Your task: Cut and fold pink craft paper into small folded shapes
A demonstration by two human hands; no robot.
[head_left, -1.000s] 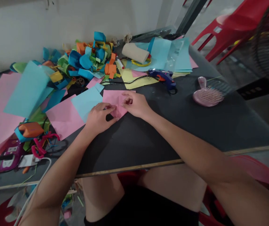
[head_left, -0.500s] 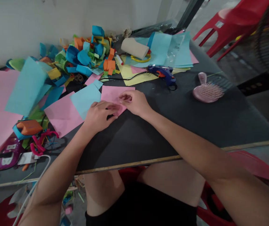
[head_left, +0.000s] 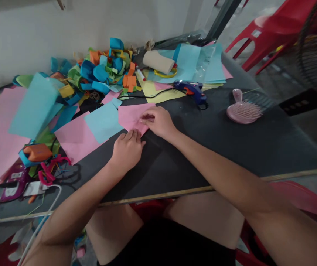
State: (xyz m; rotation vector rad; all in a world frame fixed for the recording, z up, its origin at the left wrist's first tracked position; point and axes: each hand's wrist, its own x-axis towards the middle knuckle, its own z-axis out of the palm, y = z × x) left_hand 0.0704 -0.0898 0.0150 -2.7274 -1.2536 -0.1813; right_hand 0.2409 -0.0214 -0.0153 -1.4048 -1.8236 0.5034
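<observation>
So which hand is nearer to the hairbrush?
Right. The right hand is at the pink paper, left of the hairbrush; the left hand is farther left, by the paper's near edge.

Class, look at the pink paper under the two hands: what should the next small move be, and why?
Probably the left hand should press the paper's lower tip flat while the right hand steadies its right side. The left fingers lie at that tip, the right fingers are bunched on the pink paper, and its slanting lower edges suggest folds.
</observation>
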